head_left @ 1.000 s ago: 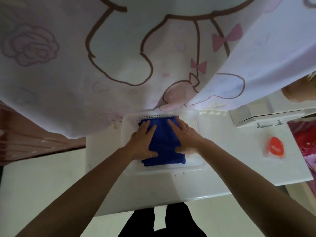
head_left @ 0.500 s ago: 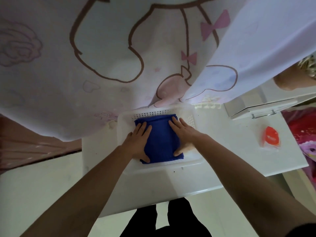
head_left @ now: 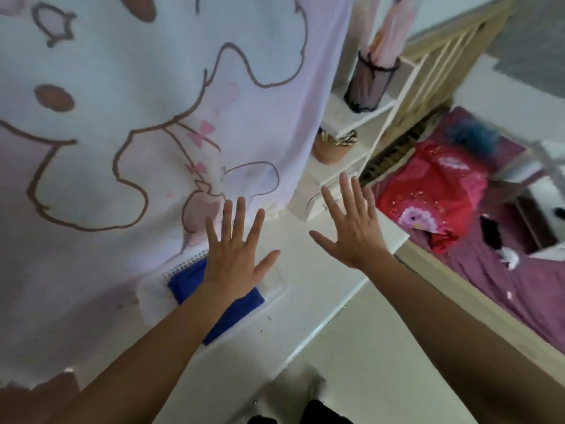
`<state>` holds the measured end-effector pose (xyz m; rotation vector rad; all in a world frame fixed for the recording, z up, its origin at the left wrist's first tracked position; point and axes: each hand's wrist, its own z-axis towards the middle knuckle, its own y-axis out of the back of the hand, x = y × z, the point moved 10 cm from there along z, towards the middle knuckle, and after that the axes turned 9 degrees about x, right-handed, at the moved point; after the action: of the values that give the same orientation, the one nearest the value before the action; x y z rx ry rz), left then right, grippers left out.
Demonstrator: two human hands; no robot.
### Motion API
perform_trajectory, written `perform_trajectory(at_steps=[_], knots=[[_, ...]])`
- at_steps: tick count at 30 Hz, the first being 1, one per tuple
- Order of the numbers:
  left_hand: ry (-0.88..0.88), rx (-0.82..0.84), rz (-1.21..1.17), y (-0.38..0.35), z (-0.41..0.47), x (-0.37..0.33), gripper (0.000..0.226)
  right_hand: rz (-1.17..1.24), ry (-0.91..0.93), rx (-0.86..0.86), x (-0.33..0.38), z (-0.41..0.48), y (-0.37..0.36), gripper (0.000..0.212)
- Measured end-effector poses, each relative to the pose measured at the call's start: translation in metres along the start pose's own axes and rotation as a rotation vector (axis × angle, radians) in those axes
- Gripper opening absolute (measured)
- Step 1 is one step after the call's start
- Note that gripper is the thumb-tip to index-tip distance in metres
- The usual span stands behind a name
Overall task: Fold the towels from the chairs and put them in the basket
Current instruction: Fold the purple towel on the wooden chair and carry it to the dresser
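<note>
Both our hands have lifted off the towel since half a second ago, when they lay flat on it in the basket, and our view has swung toward the right. Our left hand (head_left: 234, 258) now hangs above the basket with its fingers spread and nothing in it; our right hand (head_left: 351, 228) is likewise open and empty, raised over the desk (head_left: 308, 304) off to the right of the basket. Below the left hand, the blue towel (head_left: 241, 304) lies folded inside the white basket (head_left: 276, 286), partly hidden by our wrist and forearm, so we judge this one done. The basket sits on the desk, its far edge tucked under the hanging printed sheet (head_left: 153, 102). Beyond the desk's right edge are a shelf unit (head_left: 351, 123) and a bed with a red quilt (head_left: 428, 191). No chair or further towel shows from here. Any next towel will likely be soft, light and limp, with no stiffness of its own; we would best take it by two corners of one edge so it hangs straight, then fold it flat. The folded one may loosen if nudged, so the next should be lowered on top, not dropped.
</note>
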<state>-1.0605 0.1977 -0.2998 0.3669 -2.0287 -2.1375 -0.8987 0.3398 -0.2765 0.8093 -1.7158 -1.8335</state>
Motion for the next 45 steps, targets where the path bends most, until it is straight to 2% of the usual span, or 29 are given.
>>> perform_trajectory(at_steps=[7, 10, 14, 18, 22, 31, 34, 38, 45], knots=[[-0.195, -0.102, 0.045, 0.077, 0.028, -0.154, 0.077, -0.006, -0.304, -0.15, -0.161, -0.107, 0.082, 0.089], [-0.297, -0.159, 0.055, 0.113, 0.034, -0.241, 0.073, -0.013, -0.418, -0.19, -0.233, -0.176, 0.103, 0.086], [-0.398, -0.197, 0.016, 0.144, 0.032, -0.376, 0.073, -0.05, -0.527, -0.217, -0.325, -0.285, 0.119, 0.081], [-0.555, -0.26, -0.039, 0.161, 0.013, -0.526, 0.074, -0.078, -0.692, -0.256, -0.424, -0.41, 0.131, 0.079], [-0.714, -0.254, -0.1, 0.162, -0.019, -0.664, 0.075, -0.053, -0.885, -0.256, -0.502, -0.533, 0.127, 0.08], [-1.211, -0.209, -0.172, 0.132, -0.109, -0.972, 0.07, -0.073, -1.261, -0.276, -0.628, -0.766, 0.1, 0.075], [-1.348, -0.223, -0.282, 0.132, -0.137, -1.07, 0.071, -0.16, -1.344, -0.225, -0.67, -0.838, 0.105, 0.073], [-1.555, -0.152, -0.424, 0.142, -0.2, -1.224, 0.07, -0.288, -1.577, -0.229, -0.73, -0.969, 0.136, 0.074], [-1.932, -0.078, -0.505, 0.156, -0.374, -1.42, 0.068, -0.442, -1.955, -0.169, -0.733, -1.177, 0.171, 0.073]])
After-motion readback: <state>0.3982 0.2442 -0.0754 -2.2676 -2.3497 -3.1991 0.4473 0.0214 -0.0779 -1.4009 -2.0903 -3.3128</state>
